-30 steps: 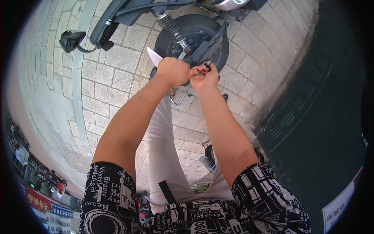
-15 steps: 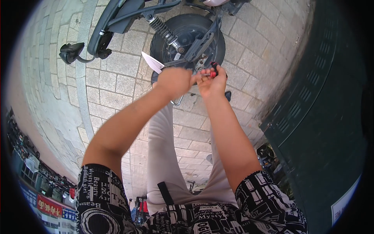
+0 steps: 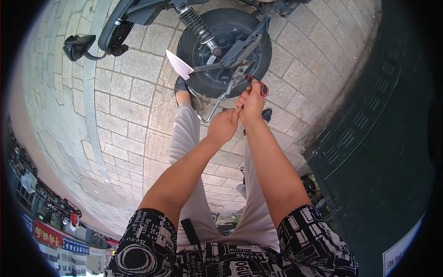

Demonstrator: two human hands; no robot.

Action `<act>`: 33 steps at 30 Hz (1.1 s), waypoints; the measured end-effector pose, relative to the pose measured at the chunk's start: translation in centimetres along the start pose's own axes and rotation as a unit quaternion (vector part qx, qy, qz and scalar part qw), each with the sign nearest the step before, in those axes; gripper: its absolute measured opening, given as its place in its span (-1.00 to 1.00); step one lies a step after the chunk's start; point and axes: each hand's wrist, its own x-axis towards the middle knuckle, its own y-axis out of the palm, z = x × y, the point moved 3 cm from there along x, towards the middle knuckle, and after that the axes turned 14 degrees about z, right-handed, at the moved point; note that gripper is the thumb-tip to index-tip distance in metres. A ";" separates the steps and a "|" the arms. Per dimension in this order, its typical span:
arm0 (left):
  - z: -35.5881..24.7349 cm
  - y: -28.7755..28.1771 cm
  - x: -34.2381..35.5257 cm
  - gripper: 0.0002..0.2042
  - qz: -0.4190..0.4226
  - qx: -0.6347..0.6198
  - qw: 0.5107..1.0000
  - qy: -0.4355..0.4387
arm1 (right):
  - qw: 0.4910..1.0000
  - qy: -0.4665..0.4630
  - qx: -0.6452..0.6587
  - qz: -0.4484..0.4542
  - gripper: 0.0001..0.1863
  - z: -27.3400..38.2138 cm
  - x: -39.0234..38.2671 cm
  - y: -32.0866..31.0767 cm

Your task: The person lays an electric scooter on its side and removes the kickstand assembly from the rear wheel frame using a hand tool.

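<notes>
My right hand (image 3: 251,105) is closed around a screwdriver (image 3: 262,87) with a red and black handle, which sticks out above the fingers. Against its near left side, my left hand (image 3: 223,125) is closed, its fingertips meeting the right hand; whatever they pinch is hidden. Just beyond both hands stands the wheel (image 3: 198,83) of a two-wheeled vehicle, with a black tyre and hub. A coil-spring shock absorber (image 3: 197,25) leans over it. The bent metal stand (image 3: 216,107) reaches down from the hub area, close to my left hand.
A pale triangular plate (image 3: 177,65) juts out left of the wheel. A black mirror (image 3: 78,47) hangs further left. Stone paving (image 3: 124,94) lies underfoot, with my shoe (image 3: 181,84) beside the tyre. A dark green metal cabinet (image 3: 369,161) stands along the right.
Both hands have drawn nearer to me, away from the wheel. My left hand has swung rightward and down, uncovering the stand. The screwdriver handle has tilted to point outward right.
</notes>
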 end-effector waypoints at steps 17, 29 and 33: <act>2.3 -2.0 2.1 -0.60 -0.002 0.045 0.998 0.043 | 0.998 -0.058 0.032 0.024 -0.61 -1.2 1.9 1.2; 1.9 -3.0 3.2 -0.61 0.013 0.070 0.997 0.031 | 0.997 -0.058 0.034 -0.025 -0.63 -0.8 2.4 2.1; 2.9 -2.2 3.3 -0.61 -0.005 0.074 0.996 0.049 | 0.998 -0.049 0.027 -0.034 -0.62 -1.3 2.5 1.8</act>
